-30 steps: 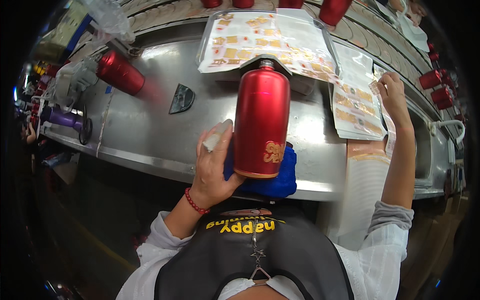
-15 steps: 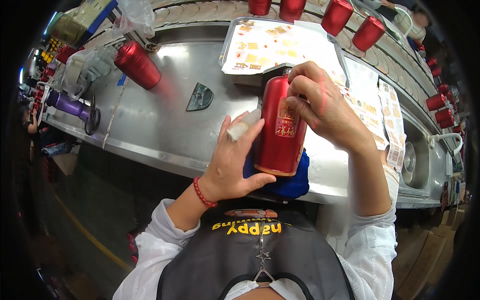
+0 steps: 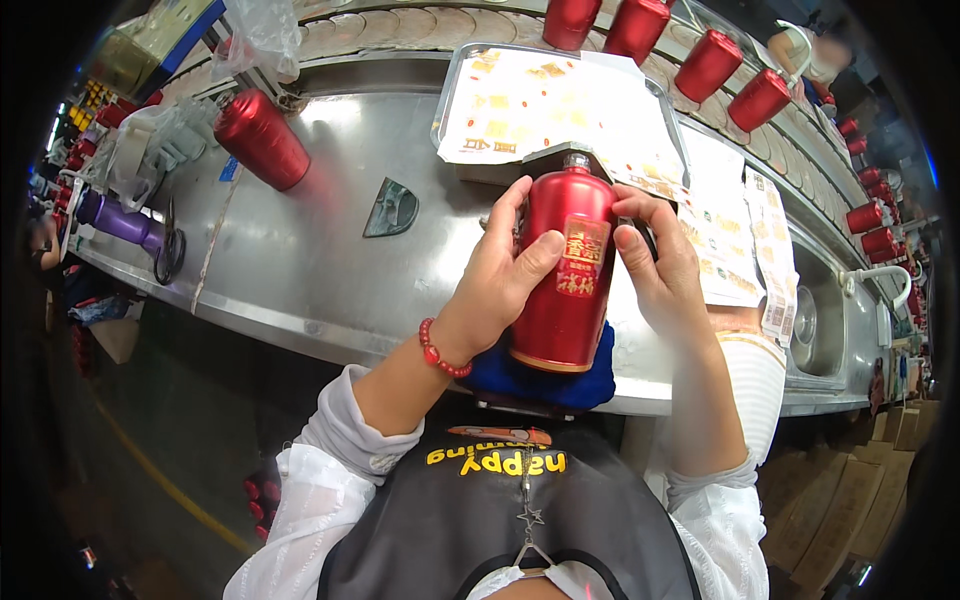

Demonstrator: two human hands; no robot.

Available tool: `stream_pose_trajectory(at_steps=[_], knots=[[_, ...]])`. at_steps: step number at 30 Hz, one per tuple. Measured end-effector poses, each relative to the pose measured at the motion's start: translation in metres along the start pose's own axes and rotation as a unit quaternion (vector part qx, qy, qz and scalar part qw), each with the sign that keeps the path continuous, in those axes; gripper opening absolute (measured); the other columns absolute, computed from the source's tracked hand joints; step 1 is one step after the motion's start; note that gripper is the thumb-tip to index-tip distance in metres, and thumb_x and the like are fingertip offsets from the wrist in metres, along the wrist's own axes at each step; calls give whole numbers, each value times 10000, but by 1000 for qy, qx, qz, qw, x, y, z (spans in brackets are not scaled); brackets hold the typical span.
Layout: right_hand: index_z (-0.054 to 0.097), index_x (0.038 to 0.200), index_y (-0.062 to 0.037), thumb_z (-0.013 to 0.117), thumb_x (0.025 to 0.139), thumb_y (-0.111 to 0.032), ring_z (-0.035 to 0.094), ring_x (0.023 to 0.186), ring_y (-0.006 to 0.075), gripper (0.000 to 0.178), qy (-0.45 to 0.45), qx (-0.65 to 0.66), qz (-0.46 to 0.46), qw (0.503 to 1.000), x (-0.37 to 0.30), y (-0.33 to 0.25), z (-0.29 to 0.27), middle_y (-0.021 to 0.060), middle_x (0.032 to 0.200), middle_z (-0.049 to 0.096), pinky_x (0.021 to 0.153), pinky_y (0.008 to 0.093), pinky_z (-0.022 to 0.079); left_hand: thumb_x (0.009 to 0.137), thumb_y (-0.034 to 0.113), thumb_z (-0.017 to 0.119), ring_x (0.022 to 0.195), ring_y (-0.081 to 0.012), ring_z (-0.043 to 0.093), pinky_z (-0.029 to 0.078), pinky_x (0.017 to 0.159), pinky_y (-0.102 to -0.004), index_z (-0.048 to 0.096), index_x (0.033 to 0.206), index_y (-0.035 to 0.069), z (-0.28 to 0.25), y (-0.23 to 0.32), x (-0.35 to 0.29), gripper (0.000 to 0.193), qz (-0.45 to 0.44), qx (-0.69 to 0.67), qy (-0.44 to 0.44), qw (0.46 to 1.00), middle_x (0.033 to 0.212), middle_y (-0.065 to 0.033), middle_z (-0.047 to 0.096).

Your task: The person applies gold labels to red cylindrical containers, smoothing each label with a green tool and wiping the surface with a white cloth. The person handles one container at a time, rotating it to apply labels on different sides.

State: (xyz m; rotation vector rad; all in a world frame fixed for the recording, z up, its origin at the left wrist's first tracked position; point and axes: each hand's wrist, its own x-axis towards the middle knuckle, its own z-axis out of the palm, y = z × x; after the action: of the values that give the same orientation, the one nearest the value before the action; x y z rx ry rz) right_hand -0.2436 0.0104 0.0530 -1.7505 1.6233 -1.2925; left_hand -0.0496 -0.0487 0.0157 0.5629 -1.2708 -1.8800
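A glossy red bottle [image 3: 562, 320] with a gold-and-red label [image 3: 583, 255] on its front leans back, its neck at the far end and its base on a blue cloth [image 3: 500, 372]. My left hand [image 3: 500, 275] grips its left side, thumb on the front beside the label and fingers partly hidden behind. My right hand [image 3: 660, 245] holds the right shoulder with bent fingers, its thumb close to the label's edge. Just behind the neck is a dark angular block [image 3: 545, 160]. Left of my hands, a dark, glassy, curved-edged piece [image 3: 391, 209] lies on the steel table [image 3: 330, 255].
Behind the bottle, a metal tray [image 3: 437, 125] carries sheets of gold-and-red stickers. More sticker sheets [image 3: 735, 230] lie at the right, before a sink [image 3: 818, 330]. Another red bottle [image 3: 262, 140] and a purple hand tool [image 3: 120, 222] are at the left. Several red bottles stand on a conveyor [image 3: 390, 33].
My right hand has moved from over the label to the bottle's right shoulder. My left hand has closed round its left side. The bottle has turned, showing a different label; conveyor bottles have shifted right.
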Motion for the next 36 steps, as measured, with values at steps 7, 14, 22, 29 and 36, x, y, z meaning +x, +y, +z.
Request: stream_pose_trajectory(at_steps=[7, 14, 22, 29, 36], knots=[[562, 1024, -12, 721, 936, -218, 609, 1087, 283, 274, 18, 9, 1, 1000, 5, 11, 8, 188, 1204, 625, 962, 362, 468, 997, 278, 657, 1260, -198, 509, 439, 1073, -343, 214, 1541, -4, -8, -14, 14, 756, 50, 191, 31, 980, 1418, -185, 457], [537, 949, -17, 740, 901, -230, 594, 1025, 278, 298, 34, -14, 12, 999, 12, 8, 11, 174, 1132, 608, 916, 365, 471, 962, 298, 694, 1255, -226, 520, 450, 1056, -352, 253, 1513, -21, -5, -9, 16, 774, 18, 99, 42, 994, 1389, -204, 486], [514, 941, -35, 793, 855, -250, 560, 1081, 263, 362, 30, 32, -4, 999, 8, 15, 14, 177, 1177, 566, 954, 362, 454, 912, 392, 738, 1259, -291, 546, 438, 1078, -392, 270, 1493, -80, -5, -17, 16, 882, 65, 157, 47, 984, 1383, -256, 493], [509, 934, -39, 798, 853, -256, 554, 1082, 261, 371, 29, 57, 26, 998, 7, 12, 14, 173, 1175, 564, 967, 361, 450, 918, 367, 737, 1255, -288, 550, 446, 1073, -384, 265, 1498, -76, -2, -14, 15, 869, 67, 136, 46, 987, 1385, -253, 491], [542, 1026, -21, 755, 918, -328, 562, 1107, 236, 389, 19, 117, 65, 991, 2, 20, 12, 179, 1237, 582, 979, 358, 452, 963, 319, 701, 1298, -231, 495, 430, 1090, -364, 204, 1539, -33, -1, -4, 12, 838, 25, 54, 22, 998, 1444, -201, 444]])
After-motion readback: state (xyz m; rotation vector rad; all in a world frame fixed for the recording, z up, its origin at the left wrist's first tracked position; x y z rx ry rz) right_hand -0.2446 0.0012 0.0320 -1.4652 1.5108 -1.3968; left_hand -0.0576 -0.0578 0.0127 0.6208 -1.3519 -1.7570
